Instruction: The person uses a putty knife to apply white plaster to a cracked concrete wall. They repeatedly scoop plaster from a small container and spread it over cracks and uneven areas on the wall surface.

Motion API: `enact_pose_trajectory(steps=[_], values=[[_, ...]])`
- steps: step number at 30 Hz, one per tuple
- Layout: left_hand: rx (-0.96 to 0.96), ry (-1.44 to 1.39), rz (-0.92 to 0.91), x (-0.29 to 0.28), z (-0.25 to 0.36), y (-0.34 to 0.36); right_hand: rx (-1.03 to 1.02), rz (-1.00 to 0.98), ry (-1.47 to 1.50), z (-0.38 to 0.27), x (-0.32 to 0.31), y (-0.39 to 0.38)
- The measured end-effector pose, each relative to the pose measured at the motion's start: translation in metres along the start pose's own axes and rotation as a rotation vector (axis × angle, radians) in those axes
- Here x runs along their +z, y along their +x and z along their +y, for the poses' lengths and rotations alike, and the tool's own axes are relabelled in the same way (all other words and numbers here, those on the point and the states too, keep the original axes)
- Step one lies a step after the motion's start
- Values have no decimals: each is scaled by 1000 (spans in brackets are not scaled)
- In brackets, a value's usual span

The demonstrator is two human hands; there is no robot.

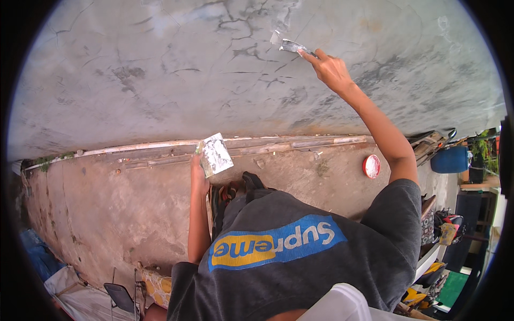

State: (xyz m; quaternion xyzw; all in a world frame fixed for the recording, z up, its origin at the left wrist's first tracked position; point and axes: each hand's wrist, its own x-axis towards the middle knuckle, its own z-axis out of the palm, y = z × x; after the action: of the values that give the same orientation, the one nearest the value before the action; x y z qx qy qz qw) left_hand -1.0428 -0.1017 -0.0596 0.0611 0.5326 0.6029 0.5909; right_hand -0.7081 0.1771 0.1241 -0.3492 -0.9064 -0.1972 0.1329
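Head view, looking down along a cracked grey wall (160, 69) that fills the far half of the picture, with a worn concrete floor (107, 208) below it. At the far left edge lies a blue sheet (37, 257), and near it, at the lower edge, stands a small dark chair (120, 297). Along the foot of the wall runs a pale strip (160, 145). Right of centre-left, the left hand (199, 174) is raised and closed on the lower edge of a flat plate (216, 155) smeared with whitish-grey filler; the plate is held tilted in the air, in front of the strip at the foot of the wall. Below it a dark grey shirt (300, 267) with a blue and yellow patch fills the near middle. Farther right and far up the wall, the right hand (331, 68) is stretched out and grips the handle of a putty knife (293, 47), forefinger laid along it; the blade lies against the wall beside a small pale patch (276, 37) of filler among dark cracks. On the floor to the right sits a round red lid (371, 166) with white inside, and farther right, by the rim, a blue barrel (451, 159).
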Motion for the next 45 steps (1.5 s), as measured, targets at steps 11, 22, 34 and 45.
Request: enact_pose_trajectory(steps=[11, 22, 34, 45], values=[[-1, -42, -10, 9, 4, -5, -45, -73, -94, -41, -29, 25], [-46, -37, 8, 9, 11, -8, -2, 13, -60, -34, -56, 11], [-23, -34, -13, 7, 11, -10, 332, 131, 249, -26, -57, -58], [-181, 309, -176, -17, 42, 18, 1060, 652, 1094, -196, 51, -19]])
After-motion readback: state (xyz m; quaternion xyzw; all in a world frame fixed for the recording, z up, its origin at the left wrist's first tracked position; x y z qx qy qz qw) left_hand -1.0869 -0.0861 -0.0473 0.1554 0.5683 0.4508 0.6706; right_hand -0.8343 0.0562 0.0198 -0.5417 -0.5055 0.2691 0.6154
